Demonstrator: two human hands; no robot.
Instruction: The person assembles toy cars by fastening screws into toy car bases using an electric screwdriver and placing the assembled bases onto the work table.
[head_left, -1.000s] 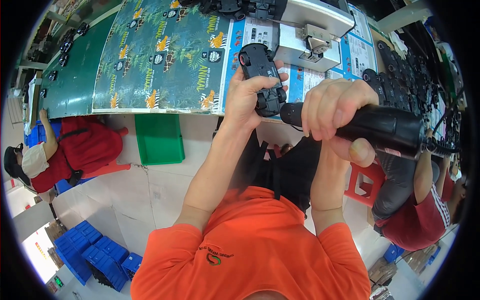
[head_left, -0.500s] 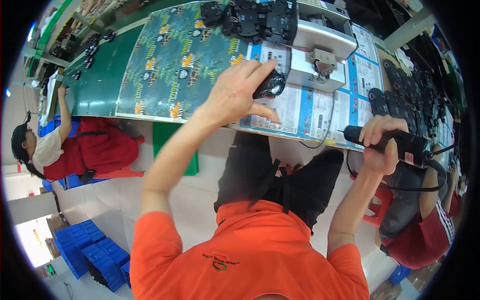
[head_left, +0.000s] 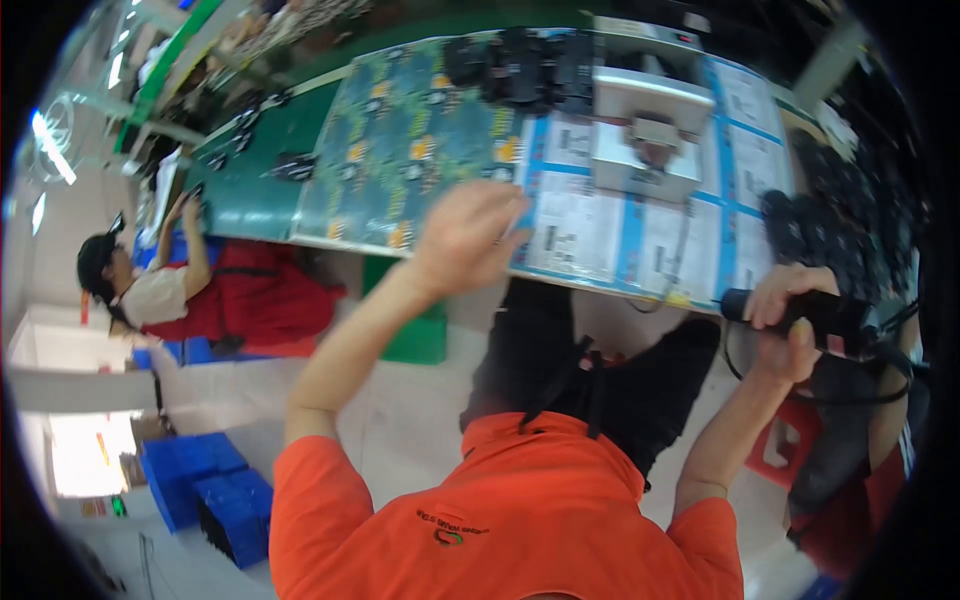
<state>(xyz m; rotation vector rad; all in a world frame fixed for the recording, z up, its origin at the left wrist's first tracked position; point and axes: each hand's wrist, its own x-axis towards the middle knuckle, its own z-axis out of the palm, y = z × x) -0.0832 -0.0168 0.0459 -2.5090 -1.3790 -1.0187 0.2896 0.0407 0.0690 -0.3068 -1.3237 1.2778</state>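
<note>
My left hand [head_left: 465, 240] is above the near edge of the table, slightly blurred. Its thumb and fingers are apart and nothing shows between them. My right hand [head_left: 790, 320] is wrapped round a black electric screwdriver [head_left: 840, 322], whose nose points left past the table's front edge. A dark cable loops from its rear end. A blurred black part [head_left: 292, 166] lies on the green belt, left of the patterned sheet [head_left: 400, 150]. Several black toy-car-like chassis parts [head_left: 530, 70] stand at the back of the table, beside a silver-white screw feeder [head_left: 648, 178].
More black parts [head_left: 835, 220] crowd the table's right side. Several small dark pieces lie farther along the green belt [head_left: 250, 215]. A person in a red apron [head_left: 265, 300] sits at the left; another sits at the right by a red stool [head_left: 785, 440]. Blue crates [head_left: 190, 470] stand on the floor.
The black part has left my left hand, and a black part now lies on the green belt. The whole view has shifted. My right hand keeps its hold on the screwdriver.
</note>
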